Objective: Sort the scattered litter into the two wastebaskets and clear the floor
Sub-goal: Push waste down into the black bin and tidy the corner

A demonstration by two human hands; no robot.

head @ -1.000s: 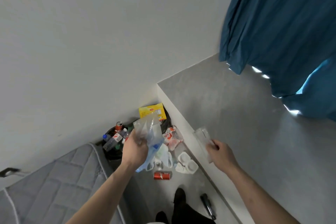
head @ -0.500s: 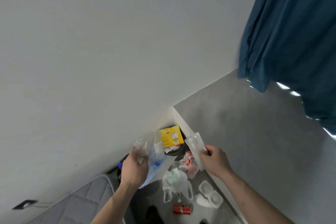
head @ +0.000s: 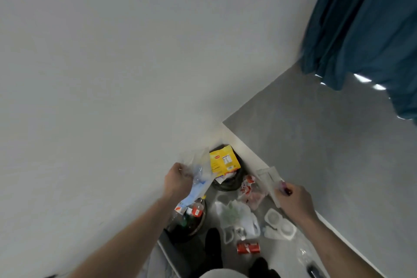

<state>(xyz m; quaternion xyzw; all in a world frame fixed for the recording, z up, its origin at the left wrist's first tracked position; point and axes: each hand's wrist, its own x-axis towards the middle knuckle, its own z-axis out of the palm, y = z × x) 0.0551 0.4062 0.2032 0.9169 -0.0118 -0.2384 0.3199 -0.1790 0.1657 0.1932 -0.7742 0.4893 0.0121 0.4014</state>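
Head view, looking down into a corner of the room. Left hand (head: 178,181) grips a bundle of clear and blue plastic wrapping (head: 198,179), held just above the gap between the two wastebaskets. Right hand (head: 293,198) pinches a clear plastic sleeve (head: 269,179) at its lower end; a small dark red item sits under the thumb and I cannot tell what it is.

Far wastebasket (head: 228,184), at 12 o'clock from the person's feet, holds a yellow packet (head: 223,161) standing out of its top. Near wastebasket (head: 191,225), at 10 o'clock, holds bottles with red labels.

Litter on the floor: a red and white wrapper (head: 250,192) at 1 o'clock, just beside the far wastebasket; a white plastic bag (head: 239,216) at 12 o'clock; a white moulded tray (head: 279,224) at 2 o'clock along the skirting; a crushed red can (head: 248,248) closest to the feet.

Judgement: the step in hand is carrying two loads of plastic to a basket; sorting is partly done, with several pieces not yet picked up. The next move calls for choosing the basket that matches the plastic, bringing each hand squarely over its rim and letting go low, as light film is apt to drift and land outside.

Beyond: grey wall, blue curtain (head: 365,25) at upper right.
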